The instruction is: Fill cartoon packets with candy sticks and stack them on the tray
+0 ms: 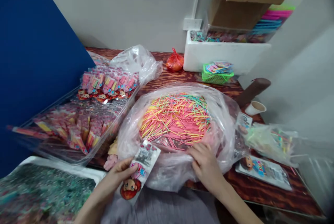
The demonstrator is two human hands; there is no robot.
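Printed pouch [143,169], flat and seemingly unfilled, pinched in our left hand [118,175] before plastic bag [224,133]; our right hand [205,165] at bag's near edge, grip unclear. Loose sticks [177,119] inside, plenty unpacked. To our left, filled pouches [108,84] crowd clear tray [121,113].

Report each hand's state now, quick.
Left hand: closed, holding a printed pouch.
Right hand: at the near rim of the plastic bag; open or closed cannot be told.
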